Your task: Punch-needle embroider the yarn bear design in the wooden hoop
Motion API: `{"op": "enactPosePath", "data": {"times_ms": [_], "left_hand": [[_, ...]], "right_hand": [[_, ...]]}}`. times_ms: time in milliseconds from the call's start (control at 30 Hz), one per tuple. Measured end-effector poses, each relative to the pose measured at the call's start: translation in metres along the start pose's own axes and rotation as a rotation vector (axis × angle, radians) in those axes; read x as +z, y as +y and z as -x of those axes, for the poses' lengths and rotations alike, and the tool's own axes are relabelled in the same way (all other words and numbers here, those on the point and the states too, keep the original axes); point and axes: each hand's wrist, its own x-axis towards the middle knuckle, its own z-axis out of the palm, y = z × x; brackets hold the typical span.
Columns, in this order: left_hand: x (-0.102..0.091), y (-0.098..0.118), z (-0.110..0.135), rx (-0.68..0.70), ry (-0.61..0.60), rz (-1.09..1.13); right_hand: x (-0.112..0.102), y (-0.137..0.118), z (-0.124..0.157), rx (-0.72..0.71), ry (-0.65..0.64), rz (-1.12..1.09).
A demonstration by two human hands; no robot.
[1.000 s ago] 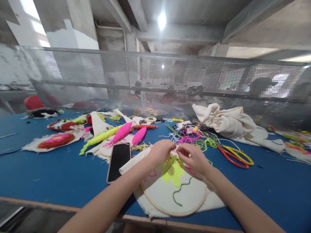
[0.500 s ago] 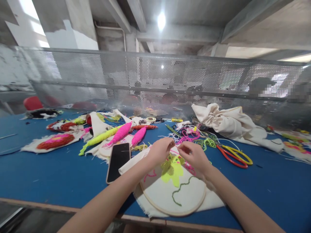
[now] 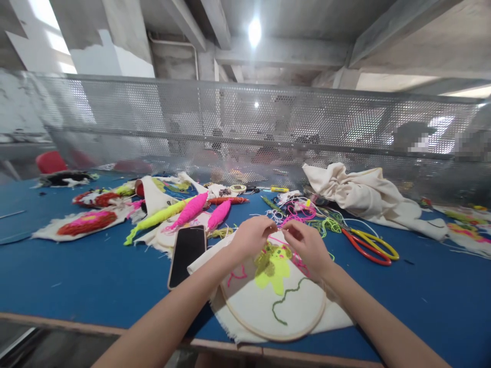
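Note:
A wooden embroidery hoop (image 3: 268, 335) with cream cloth lies at the table's near edge. A neon yellow and green stitched shape (image 3: 273, 266) and a green wavy line fill its middle. My left hand (image 3: 251, 236) and my right hand (image 3: 307, 246) hover over the hoop's far rim. Both are closed in a pinch on a pink thread (image 3: 276, 239) stretched between them. Their fingertips almost meet.
A black phone (image 3: 187, 255) lies left of the hoop. Red-and-yellow scissors (image 3: 370, 246) lie to the right, beside loose pink and green threads (image 3: 303, 214). Yarn skeins (image 3: 192, 208), tufted pieces and bunched cream cloth (image 3: 360, 197) crowd the blue table (image 3: 84, 281). A perforated metal screen stands behind.
Both hands have lifted slightly toward the hoop's far rim, uncovering more of the yellow shape. The pinch on the pink thread is unchanged.

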Motion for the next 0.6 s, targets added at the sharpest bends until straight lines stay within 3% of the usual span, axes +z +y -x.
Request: {"op": "enactPosePath", "data": {"times_ms": [167,367,600], "left_hand": [[-0.0004,0.0,0.0006,-0.01,0.045,0.004],[0.0058,-0.0007,0.0027,0.033,-0.014,-0.113],[0.0003,0.0005,0.0009,-0.007,-0.026,-0.059]], "right_hand": [[-0.0014,-0.0009,0.0005,-0.038,-0.06,0.016],[-0.0001,-0.0026,0.0034,-0.132,-0.132,0.039],[-0.0008,-0.0015,0.0003,0.029,-0.01,-0.001]]}}
